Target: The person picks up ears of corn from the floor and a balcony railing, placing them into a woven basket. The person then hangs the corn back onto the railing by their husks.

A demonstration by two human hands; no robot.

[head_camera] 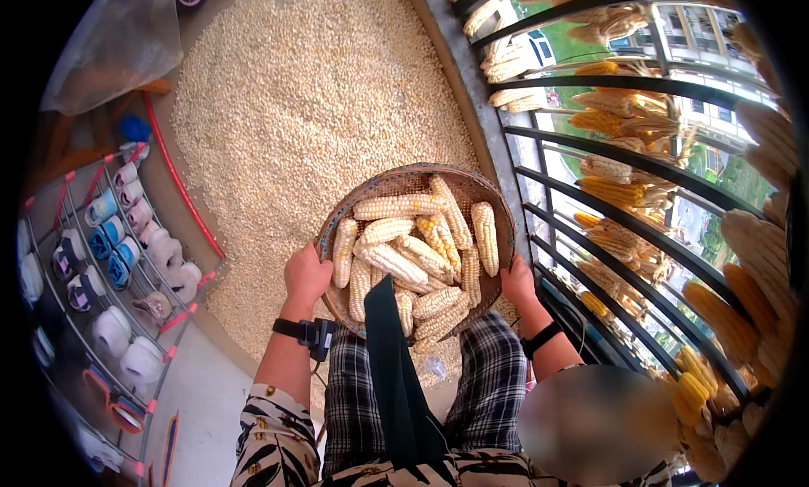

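Observation:
A round woven basket (419, 170) with a dark rim is held above my lap. Several ears of pale and yellow corn (395, 262) lie inside it, husked and with their kernels on. My left hand (307, 273) grips the rim at the left side, and my right hand (518, 281) grips it at the right. The fingers of both hands are largely hidden by the basket wall. A dark strap (395, 373) hangs over the front of the basket and covers part of some ears.
Loose corn kernels (303, 95) cover the floor ahead. A metal shoe rack (155, 297) holding several shoes stands at the left, beside a red tube (170, 165). Along the right runs a dark metal railing (632, 158) with corn ears (613, 190) hanging by it.

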